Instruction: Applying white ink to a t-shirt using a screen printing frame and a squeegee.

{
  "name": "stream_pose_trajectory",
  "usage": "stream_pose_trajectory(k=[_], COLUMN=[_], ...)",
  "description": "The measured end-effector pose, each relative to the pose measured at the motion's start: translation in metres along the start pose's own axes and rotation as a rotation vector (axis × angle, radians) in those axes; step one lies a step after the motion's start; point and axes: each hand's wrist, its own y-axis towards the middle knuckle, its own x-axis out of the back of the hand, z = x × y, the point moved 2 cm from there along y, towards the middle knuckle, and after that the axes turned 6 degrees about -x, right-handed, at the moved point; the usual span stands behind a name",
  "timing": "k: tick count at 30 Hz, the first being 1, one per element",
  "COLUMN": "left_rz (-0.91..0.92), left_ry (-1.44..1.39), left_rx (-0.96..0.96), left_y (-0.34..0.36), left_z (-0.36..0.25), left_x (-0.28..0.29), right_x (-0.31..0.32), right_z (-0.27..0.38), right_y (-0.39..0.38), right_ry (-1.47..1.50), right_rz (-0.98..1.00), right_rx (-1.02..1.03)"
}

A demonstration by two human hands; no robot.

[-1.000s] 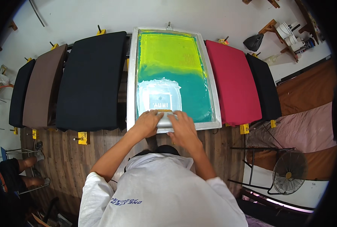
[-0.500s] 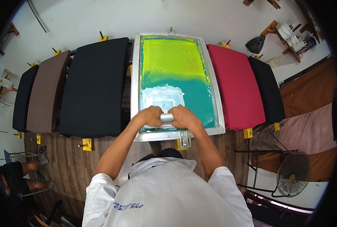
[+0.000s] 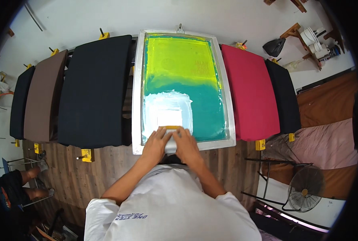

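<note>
At the near end of the silver-framed screen (image 3: 138, 96), left of its middle, the squeegee (image 3: 172, 127) sits crosswise, yellow edge facing away, just below a pale rectangle in the white paint (image 3: 151, 110). Writing: small blue lettering (image 3: 130, 217) on the chest of the white shirt (image 3: 179, 209), upside down from here; faint lettering (image 3: 201, 67) in the lime paint (image 3: 175, 56), too dim to make out. Left hand (image 3: 154, 145) and right hand (image 3: 186, 146) both clamped on the squeegee, side by side, fingers forward over its back, fingertips near the yellow edge; thumbs hard to see. Forearms angle inward from the sleeves, elbows out, backs of hands up. Black board (image 3: 94, 92) left of the screen, red board (image 3: 251, 92) right.
</note>
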Motion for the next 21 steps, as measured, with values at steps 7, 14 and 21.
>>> stream_pose_trajectory(k=[7,14,21], left_rz=[0.056,-0.081,0.073], left_ry=[-0.119,-0.069,-0.084], left_rx=[0.085,0.015,0.011], left_y=[0.047,0.077,0.009], left_z=[-0.002,0.041,-0.012], left_x=[0.05,0.034,0.026], right_x=[0.04,0.027,0.025], right_z=[0.001,-0.009,0.001], right_y=[0.039,0.085,0.003], right_ry=[0.04,-0.017,0.064], right_rz=[-0.024,-0.032,0.083], right_rx=[0.074,0.082,0.11])
